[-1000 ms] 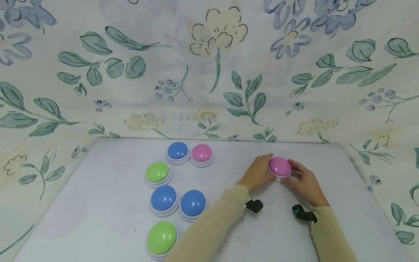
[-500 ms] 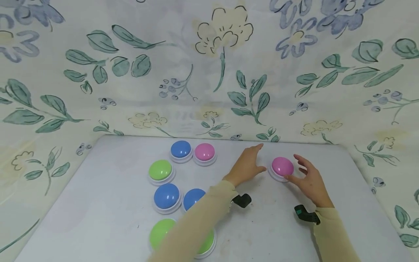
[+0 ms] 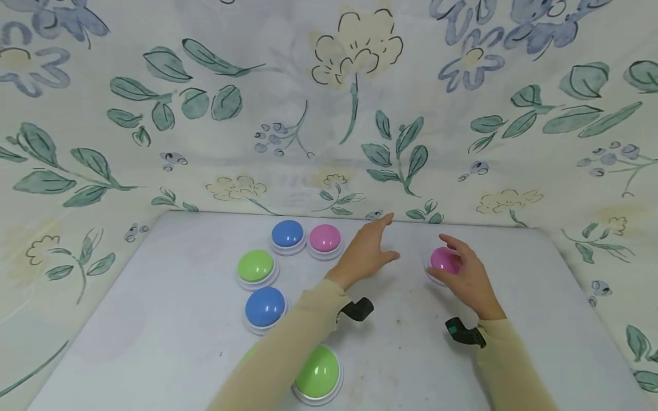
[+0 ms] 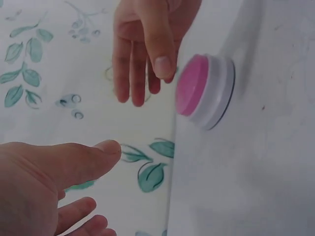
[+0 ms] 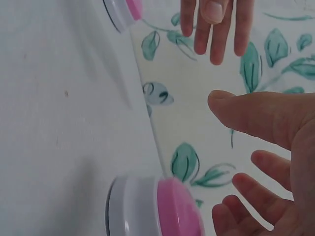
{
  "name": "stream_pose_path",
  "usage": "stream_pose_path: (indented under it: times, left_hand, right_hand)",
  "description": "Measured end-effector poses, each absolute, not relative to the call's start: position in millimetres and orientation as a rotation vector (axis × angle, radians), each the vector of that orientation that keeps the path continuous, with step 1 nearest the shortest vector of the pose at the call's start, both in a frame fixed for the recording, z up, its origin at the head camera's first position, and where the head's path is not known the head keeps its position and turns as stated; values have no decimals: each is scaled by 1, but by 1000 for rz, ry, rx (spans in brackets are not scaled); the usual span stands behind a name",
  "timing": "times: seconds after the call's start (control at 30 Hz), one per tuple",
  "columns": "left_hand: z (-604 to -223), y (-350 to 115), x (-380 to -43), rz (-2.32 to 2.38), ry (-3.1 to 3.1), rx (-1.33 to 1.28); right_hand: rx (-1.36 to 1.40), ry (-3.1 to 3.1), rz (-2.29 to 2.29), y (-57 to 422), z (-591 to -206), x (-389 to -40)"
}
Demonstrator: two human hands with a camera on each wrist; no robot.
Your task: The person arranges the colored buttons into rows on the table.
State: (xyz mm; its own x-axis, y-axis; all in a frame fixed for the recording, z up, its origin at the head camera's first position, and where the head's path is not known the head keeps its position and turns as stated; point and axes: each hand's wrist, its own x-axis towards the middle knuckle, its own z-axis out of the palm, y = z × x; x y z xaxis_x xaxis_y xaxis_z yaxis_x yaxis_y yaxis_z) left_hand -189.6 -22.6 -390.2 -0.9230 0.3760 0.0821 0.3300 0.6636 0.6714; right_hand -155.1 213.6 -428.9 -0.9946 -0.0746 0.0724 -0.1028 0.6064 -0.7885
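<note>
A pink push button (image 3: 443, 260) with a domed top and round white base sits on the right part of the white table. My right hand (image 3: 470, 282) hovers over its near right side, partly covering it in the head view; in the right wrist view the fingers (image 5: 266, 199) are extended, apart from the white base (image 5: 140, 211). To the left, my left hand (image 3: 362, 254) is in the air with thumb and fingers spread and holds nothing. Close by its wrist side stands another pink button (image 3: 325, 237). The left wrist view shows the pink button (image 4: 193, 86) below the right hand's thumb.
Along the left of the table (image 3: 169, 308) stand more buttons: a far blue one (image 3: 287, 233), a green one (image 3: 255, 266), a nearer blue one (image 3: 265, 306) and a front green one (image 3: 319, 372). My left sleeve (image 3: 277, 348) hides others. A floral cloth (image 3: 288, 188) rises behind.
Both hands held the right pink button between them a second ago and have let go of it. The left hand has drawn away leftward; the right hand has shifted slightly left over the button.
</note>
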Motion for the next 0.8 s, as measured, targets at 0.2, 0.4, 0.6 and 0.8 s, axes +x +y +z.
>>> stream_pose_path:
  times: [0.2, 0.4, 0.6, 0.8]
  left_hand:
    - [-388, -46, -192, 1182, 2827, 558]
    - [-387, -66, -193, 1231, 2835, 491]
    - [-390, -83, -194, 1204, 2867, 408]
    - [-392, -100, -196, 1133, 2943, 324]
  right_hand:
    - [259, -2753, 1362, 192, -429, -162]
    - [360, -2705, 1441, 171, -431, -169]
    - [339, -2725, 1473, 155, -432, -175]
    - [337, -2740, 1505, 139, -433, -181]
